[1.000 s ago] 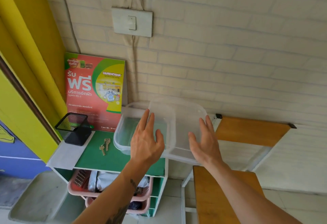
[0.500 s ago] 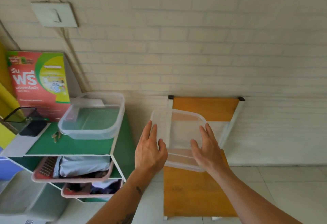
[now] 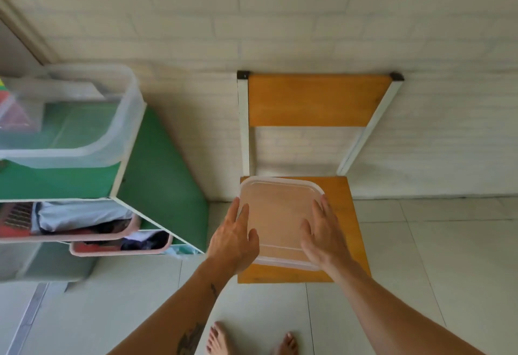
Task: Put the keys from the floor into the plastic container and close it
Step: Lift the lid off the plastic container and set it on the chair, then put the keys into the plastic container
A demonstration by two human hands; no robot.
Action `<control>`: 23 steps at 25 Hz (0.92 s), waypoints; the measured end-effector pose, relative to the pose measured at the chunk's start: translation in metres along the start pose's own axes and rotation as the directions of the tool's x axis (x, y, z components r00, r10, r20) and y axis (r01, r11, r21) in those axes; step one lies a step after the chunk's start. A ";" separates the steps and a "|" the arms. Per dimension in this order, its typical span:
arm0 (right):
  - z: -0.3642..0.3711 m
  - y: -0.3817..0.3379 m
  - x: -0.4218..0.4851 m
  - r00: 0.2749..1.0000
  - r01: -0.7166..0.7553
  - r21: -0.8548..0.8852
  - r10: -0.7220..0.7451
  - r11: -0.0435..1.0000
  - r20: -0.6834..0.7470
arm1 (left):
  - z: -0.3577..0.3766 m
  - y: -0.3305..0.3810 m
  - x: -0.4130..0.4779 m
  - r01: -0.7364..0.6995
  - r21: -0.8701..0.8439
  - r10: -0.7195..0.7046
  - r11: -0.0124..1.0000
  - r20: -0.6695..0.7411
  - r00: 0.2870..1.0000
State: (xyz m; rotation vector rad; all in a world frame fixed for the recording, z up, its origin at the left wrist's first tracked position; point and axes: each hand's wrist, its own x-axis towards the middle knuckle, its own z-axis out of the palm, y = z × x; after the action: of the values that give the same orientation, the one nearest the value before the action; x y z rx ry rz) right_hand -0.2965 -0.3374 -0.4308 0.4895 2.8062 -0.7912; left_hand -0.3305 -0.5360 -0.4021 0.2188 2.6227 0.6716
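Observation:
The clear plastic lid (image 3: pixel 277 214) lies flat over the orange seat of a chair (image 3: pixel 349 214); I cannot tell if it rests on the seat. My left hand (image 3: pixel 232 237) holds its left edge, thumb on top. My right hand (image 3: pixel 322 231) holds its right edge. The open clear plastic container (image 3: pixel 130 119) stands on the green shelf top (image 3: pixel 56 183) at the left, apart from my hands. The keys are not clearly in view.
The chair's orange backrest (image 3: pixel 316 99) leans against the white brick wall. Below the shelf top, pink baskets (image 3: pixel 120 249) hold clothes and odds. My bare feet (image 3: pixel 218 340) stand on the pale tiled floor in front of the chair.
Both hands carried the lid away from the container, rightward and down to the chair seat. It went from tilted to flat. My view swung right and down.

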 end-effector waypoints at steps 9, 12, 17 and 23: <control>0.131 0.095 0.071 0.996 -0.074 -0.110 0.080 0.991 0.043 | 0.136 -0.067 0.092 -0.023 0.054 0.016 0.998 0.129 0.992; 0.145 0.106 0.079 0.990 -0.106 -0.094 0.114 0.990 0.081 | 0.155 -0.074 0.103 -0.033 0.041 0.028 0.999 0.127 0.992; 0.130 0.101 0.086 0.973 -0.173 -0.006 0.172 0.985 0.153 | 0.150 -0.072 0.111 0.015 -0.006 -0.013 1.000 0.167 0.986; 0.067 0.047 0.057 0.975 -0.161 0.095 0.143 0.982 0.170 | 0.080 -0.043 0.078 0.051 -0.191 -0.041 0.980 0.054 0.998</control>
State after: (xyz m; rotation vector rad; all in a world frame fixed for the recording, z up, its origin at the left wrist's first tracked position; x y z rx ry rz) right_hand -0.3266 -0.3202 -0.5242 0.6194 2.5526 -0.9093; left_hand -0.3678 -0.5204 -0.5147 0.1152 2.4871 0.8858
